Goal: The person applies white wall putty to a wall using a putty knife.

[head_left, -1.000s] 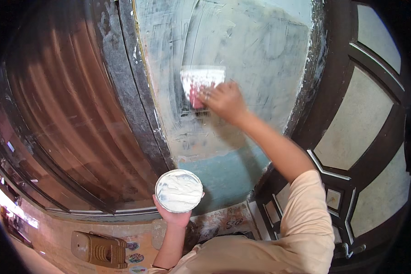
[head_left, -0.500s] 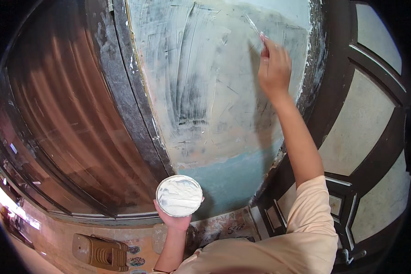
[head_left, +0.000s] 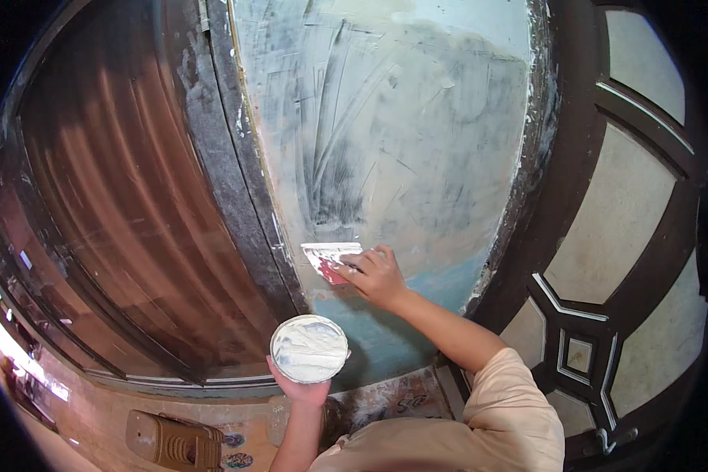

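Note:
My right hand [head_left: 379,277] grips a red putty knife [head_left: 332,263] whose wide edge carries white paste. The blade is at the lower part of the wall panel [head_left: 440,157], which is streaked with pale filler over grey, beige and light blue. Below and to the left, my left hand [head_left: 303,389] holds up a round tub [head_left: 309,349] from underneath. White putty with a ridged surface shows in the tub. My left fingers are partly hidden beneath it.
A dark wooden frame [head_left: 236,165] with brown curtain-like panes [head_left: 126,197] borders the wall on the left. On the right stands a dark door with pale panels [head_left: 610,212]. Stacked brown plastic stools [head_left: 173,439] sit on the floor at lower left.
My right hand has come down and left from the upper right of the wall, bringing the putty knife near the tub. The tub has shifted only slightly in view.

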`<state>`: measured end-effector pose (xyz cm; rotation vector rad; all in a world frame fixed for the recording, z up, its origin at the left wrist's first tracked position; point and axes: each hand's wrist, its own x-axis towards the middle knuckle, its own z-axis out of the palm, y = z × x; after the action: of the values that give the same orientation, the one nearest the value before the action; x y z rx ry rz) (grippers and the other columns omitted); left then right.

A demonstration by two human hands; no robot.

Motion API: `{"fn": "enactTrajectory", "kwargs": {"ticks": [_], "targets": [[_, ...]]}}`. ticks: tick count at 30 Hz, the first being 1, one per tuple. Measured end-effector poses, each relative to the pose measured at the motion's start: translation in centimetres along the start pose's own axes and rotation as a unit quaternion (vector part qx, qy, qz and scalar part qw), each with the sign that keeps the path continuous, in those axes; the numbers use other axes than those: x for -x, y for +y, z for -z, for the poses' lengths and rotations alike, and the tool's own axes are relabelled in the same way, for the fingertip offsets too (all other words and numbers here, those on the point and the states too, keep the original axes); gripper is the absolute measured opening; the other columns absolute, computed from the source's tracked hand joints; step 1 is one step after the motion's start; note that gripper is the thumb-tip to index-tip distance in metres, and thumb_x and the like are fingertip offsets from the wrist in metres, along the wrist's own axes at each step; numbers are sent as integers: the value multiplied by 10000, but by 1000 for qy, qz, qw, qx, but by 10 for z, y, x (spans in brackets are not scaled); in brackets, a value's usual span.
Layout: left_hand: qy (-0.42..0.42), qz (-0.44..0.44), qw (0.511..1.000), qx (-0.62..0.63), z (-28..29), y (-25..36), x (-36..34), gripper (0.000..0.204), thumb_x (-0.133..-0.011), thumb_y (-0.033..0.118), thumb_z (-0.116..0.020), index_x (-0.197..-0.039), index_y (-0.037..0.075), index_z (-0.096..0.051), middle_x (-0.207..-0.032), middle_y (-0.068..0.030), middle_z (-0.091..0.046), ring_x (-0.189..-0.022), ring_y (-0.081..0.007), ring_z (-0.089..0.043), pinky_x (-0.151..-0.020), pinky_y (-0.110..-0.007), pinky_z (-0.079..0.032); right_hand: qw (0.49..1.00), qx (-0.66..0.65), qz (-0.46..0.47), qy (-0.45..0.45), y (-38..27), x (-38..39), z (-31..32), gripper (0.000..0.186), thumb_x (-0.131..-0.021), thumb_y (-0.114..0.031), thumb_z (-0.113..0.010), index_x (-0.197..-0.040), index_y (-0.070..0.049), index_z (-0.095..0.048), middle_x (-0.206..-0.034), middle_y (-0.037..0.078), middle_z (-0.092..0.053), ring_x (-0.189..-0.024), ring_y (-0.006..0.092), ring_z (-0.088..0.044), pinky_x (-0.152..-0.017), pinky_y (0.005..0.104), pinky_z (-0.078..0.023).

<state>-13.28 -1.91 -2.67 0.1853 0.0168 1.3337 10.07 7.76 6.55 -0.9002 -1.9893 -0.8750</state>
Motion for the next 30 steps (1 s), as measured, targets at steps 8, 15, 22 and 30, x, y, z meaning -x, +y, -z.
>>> {"fn": "enactTrajectory", "kwargs": {"ticks": [8,15,22,30], "targets": [[-33,5,999,-25,-29,5,-9,813,-936,705,-397,-1557,182,-363,-1612,-105,-349,-1448,-424,-356,-1093,-775,-287,760,-494,-401,135,-22,-19,50,259,-1008,-154,-618,-1234,-28,-604,-1162,58,-665,-1048,138,-615,-961,321,-471],[-92,52,994,19,-65,2,-20,771,-967,670,-390,-1558,177,-362,-1618,-96,-344,-1458,-418,-340,-1126,-752,-256,747,-506,-397,168,-33,-1,53,289,-1033,-145,-588,-1276,0,-524,-1180,60,-646,-1066,115,-599,-969,297,-463],[-68,78,994,-38,-72,-9,-30,820,-942,726,-373,-1568,196,-342,-1609,-85,-356,-1459,-385,-357,-1121,-735,-292,784,-429,-427,136,-45,17,57,248,-1025,-150,-597,-1200,19,-546,-1065,71,-670,-971,95,-600,-866,282,-500],[-32,70,995,60,-75,-25,-30,766,-974,662,-385,-1555,164,-362,-1620,-116,-333,-1451,-436,-339,-1092,-809,-229,912,-242,-328,-36,-23,44,74,191,-974,-120,-624,-1139,-23,-616,-982,165,-690,-885,321,-680,-807,388,-534]]}}
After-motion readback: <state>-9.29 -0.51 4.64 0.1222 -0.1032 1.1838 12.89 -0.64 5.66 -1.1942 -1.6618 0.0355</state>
